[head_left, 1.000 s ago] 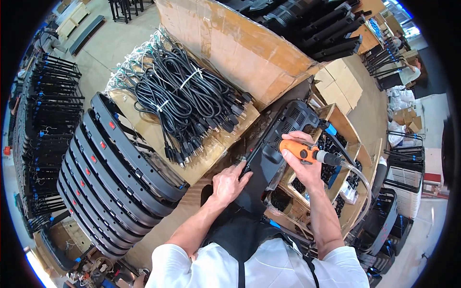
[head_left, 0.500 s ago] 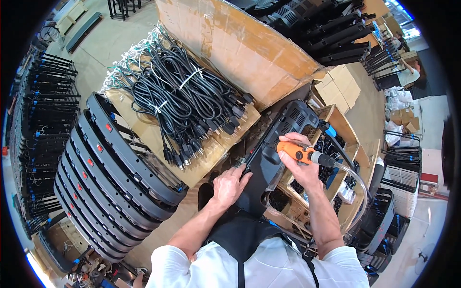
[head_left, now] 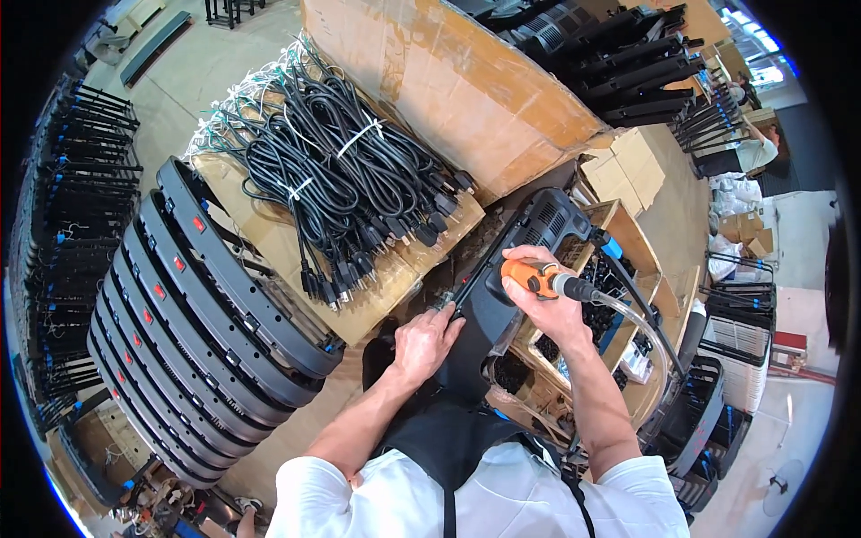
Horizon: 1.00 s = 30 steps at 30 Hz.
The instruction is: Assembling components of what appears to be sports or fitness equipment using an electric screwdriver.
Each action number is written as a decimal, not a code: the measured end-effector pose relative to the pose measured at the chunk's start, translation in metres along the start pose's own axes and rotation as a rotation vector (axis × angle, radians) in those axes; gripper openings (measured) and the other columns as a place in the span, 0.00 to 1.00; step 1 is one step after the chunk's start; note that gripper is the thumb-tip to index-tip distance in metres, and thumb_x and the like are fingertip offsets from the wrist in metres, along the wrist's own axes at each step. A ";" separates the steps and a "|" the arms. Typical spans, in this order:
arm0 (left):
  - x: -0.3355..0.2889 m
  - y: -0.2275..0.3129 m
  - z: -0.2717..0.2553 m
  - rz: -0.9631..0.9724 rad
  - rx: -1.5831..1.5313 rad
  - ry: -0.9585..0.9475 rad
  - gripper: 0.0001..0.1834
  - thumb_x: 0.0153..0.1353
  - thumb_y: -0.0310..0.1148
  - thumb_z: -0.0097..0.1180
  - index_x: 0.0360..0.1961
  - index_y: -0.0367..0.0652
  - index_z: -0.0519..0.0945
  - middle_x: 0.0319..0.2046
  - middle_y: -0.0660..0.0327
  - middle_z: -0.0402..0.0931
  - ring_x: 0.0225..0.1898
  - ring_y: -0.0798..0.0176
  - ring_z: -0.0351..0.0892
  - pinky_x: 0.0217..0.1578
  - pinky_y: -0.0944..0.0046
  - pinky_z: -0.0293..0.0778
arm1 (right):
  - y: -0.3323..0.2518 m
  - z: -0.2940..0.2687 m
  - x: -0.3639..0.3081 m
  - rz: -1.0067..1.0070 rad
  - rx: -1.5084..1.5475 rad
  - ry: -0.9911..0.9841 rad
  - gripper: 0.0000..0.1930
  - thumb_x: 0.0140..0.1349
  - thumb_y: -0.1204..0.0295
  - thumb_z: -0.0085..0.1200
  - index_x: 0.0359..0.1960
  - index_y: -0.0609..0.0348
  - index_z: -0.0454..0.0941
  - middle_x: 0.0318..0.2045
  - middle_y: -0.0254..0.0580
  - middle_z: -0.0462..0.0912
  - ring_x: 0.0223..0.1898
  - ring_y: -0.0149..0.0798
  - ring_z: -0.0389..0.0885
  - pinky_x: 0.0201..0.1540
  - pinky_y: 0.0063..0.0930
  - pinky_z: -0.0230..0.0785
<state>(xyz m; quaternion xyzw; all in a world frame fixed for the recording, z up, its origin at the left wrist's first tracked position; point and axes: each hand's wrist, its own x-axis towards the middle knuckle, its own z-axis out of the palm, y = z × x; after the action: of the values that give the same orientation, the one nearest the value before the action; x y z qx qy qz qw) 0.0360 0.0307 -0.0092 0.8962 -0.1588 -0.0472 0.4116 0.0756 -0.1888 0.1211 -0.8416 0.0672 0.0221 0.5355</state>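
In front of me lies a long black plastic housing [head_left: 478, 345] with a vented, rounded far end, set at a slant. My left hand [head_left: 425, 344] grips its left edge, fingertips together near a thin rod-like strip. My right hand [head_left: 554, 309] is wrapped around an orange-and-black air screwdriver [head_left: 531, 277], held over the housing's right side. A clear hose [head_left: 650, 332] runs from the tool's back end and curves down to the right. The driver's tip is hidden, so I cannot tell whether it touches the housing.
Bundled black power cords [head_left: 345, 179] lie on a cardboard box [head_left: 395, 300] at the far left, with its flap [head_left: 466, 90] raised. Curved grey-black covers [head_left: 224, 296] with red switches stack on the left. A divided wooden bin [head_left: 647, 269] of small parts sits at right.
The screwdriver and my right hand have shifted left over the housing. My left hand keeps its grip on the edge. The whole view has moved slightly.
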 end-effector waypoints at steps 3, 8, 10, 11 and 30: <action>-0.001 0.000 0.000 0.006 -0.009 0.022 0.19 0.66 0.43 0.68 0.50 0.42 0.87 0.34 0.53 0.86 0.36 0.47 0.88 0.38 0.50 0.83 | 0.003 -0.002 0.000 0.029 -0.004 -0.013 0.18 0.61 0.79 0.68 0.53 0.60 0.82 0.54 0.39 0.86 0.52 0.32 0.84 0.58 0.29 0.77; -0.003 0.000 -0.004 -0.017 -0.018 -0.021 0.19 0.67 0.44 0.67 0.52 0.42 0.87 0.36 0.53 0.86 0.38 0.46 0.87 0.39 0.49 0.83 | 0.015 0.002 -0.004 -0.048 0.017 -0.018 0.18 0.62 0.80 0.68 0.53 0.60 0.81 0.55 0.41 0.86 0.53 0.33 0.84 0.60 0.31 0.77; -0.003 0.001 -0.005 -0.024 -0.027 -0.045 0.20 0.67 0.44 0.66 0.53 0.42 0.86 0.37 0.53 0.86 0.39 0.45 0.87 0.40 0.49 0.83 | 0.016 0.004 -0.004 -0.063 0.011 -0.019 0.19 0.62 0.80 0.68 0.54 0.60 0.81 0.55 0.41 0.86 0.53 0.33 0.84 0.60 0.32 0.77; -0.003 0.001 -0.005 -0.023 -0.027 -0.043 0.20 0.67 0.44 0.66 0.53 0.42 0.86 0.37 0.53 0.86 0.39 0.45 0.87 0.40 0.49 0.83 | 0.015 0.004 -0.005 -0.071 0.045 -0.004 0.21 0.62 0.79 0.69 0.57 0.60 0.81 0.53 0.40 0.86 0.53 0.32 0.84 0.60 0.30 0.76; -0.050 0.064 0.000 -0.718 -1.558 -0.561 0.14 0.82 0.40 0.49 0.55 0.41 0.78 0.34 0.65 0.80 0.32 0.68 0.77 0.32 0.67 0.74 | 0.022 -0.038 -0.167 -0.060 0.541 0.437 0.27 0.62 0.75 0.68 0.62 0.63 0.73 0.54 0.54 0.86 0.57 0.43 0.84 0.65 0.41 0.75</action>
<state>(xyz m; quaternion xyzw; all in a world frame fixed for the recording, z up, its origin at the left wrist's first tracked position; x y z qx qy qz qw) -0.0275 0.0073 0.0366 0.3147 0.1132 -0.4838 0.8087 -0.0944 -0.2170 0.1355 -0.6557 0.1590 -0.1928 0.7125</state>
